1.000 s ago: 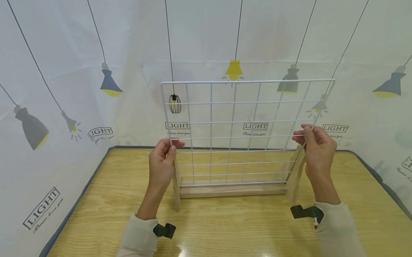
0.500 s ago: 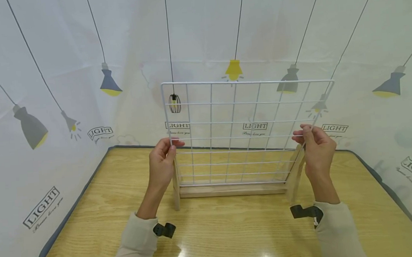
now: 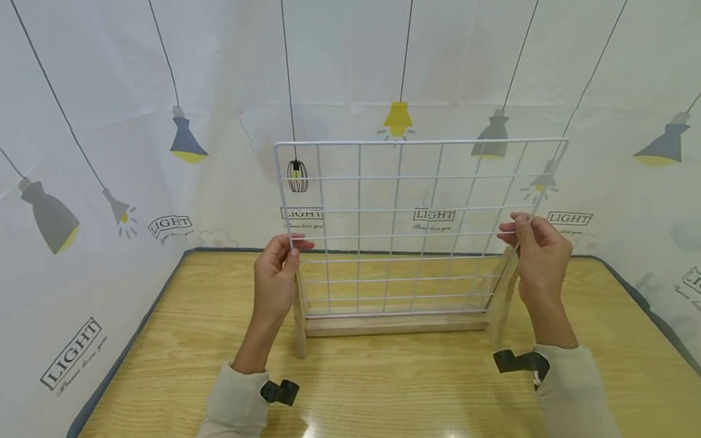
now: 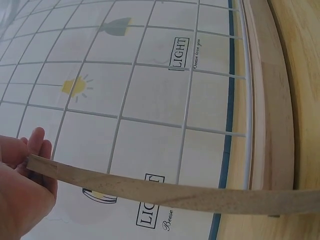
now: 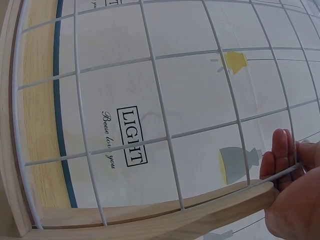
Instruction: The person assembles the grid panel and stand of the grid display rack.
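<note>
A white wire grid panel (image 3: 399,142) stands upright, its bottom edge at the crossbar of a wooden stand (image 3: 393,324). My left hand (image 3: 274,277) pinches the panel's left edge between thumb and fingers, just above the stand's left upright. On the opposite side my right hand (image 3: 542,254) pinches the right edge in the same way, above the right upright. In the left wrist view the left upright (image 4: 165,192) runs up to the fingers of that hand (image 4: 25,185). The right wrist view has the wire edge beside the right upright (image 5: 220,212), meeting the right hand (image 5: 295,185).
The stand rests on a wood-grain table (image 3: 361,392). A white cloth backdrop (image 3: 341,59) printed with lamps and "LIGHT" labels surrounds the table at the back and both sides. Dark wrist-camera mounts (image 3: 280,393) sit at both sleeve cuffs.
The grid's top edge has dropped very slightly. Both hands keep their hold and stay in nearly the same place.
</note>
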The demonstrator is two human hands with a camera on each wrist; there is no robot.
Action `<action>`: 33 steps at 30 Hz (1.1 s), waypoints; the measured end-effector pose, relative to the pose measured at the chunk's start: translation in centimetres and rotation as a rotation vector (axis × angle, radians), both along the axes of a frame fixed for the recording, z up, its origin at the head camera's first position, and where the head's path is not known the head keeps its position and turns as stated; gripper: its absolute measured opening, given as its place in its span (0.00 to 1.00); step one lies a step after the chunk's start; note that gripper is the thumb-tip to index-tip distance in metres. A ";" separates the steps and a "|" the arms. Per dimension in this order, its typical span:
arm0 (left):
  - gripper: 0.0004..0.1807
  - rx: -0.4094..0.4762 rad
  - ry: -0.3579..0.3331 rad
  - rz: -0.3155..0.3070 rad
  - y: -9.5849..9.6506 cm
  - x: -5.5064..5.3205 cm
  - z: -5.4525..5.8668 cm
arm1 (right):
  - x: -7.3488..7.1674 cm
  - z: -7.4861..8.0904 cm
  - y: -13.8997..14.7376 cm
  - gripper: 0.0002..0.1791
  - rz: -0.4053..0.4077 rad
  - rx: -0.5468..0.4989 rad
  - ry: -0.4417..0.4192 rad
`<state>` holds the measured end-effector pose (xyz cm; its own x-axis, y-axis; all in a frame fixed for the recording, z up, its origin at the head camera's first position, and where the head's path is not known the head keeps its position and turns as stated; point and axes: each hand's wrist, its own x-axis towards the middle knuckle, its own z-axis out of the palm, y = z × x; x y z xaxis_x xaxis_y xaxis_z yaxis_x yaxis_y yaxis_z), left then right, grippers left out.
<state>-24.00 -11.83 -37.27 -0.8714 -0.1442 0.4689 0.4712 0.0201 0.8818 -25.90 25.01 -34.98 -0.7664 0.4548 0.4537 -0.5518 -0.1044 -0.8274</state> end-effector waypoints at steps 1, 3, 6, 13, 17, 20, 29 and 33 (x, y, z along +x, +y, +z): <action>0.12 -0.002 0.002 0.000 0.0 0.0 0.0 | 0.0 0.0 0.0 0.07 -0.002 0.002 0.001; 0.12 -0.005 0.006 0.000 0.0 0.0 0.0 | 0.0 -0.1 0.0 0.07 -0.007 0.010 0.004; 0.13 -0.013 0.014 -0.001 0.0 -0.1 -0.1 | 0.0 -0.2 0.0 0.07 -0.013 0.017 0.009; 0.13 -0.036 0.034 -0.010 -0.1 -0.2 -0.3 | -0.1 -0.3 0.1 0.07 -0.015 0.014 0.004; 0.13 -0.049 0.035 -0.014 -0.1 -0.1 -0.2 | -0.2 -0.3 0.1 0.07 -0.014 0.009 0.004; 0.13 -0.055 0.033 -0.016 -0.1 -0.1 -0.2 | -0.2 -0.3 0.1 0.07 -0.016 0.009 0.005; 0.14 -0.076 0.029 -0.009 -0.1 -0.3 -0.2 | -0.1 -0.4 0.1 0.08 -0.024 0.014 0.009; 0.14 -0.077 0.011 -0.007 -0.1 -0.3 -0.2 | -0.1 -0.4 0.0 0.08 -0.022 0.002 0.000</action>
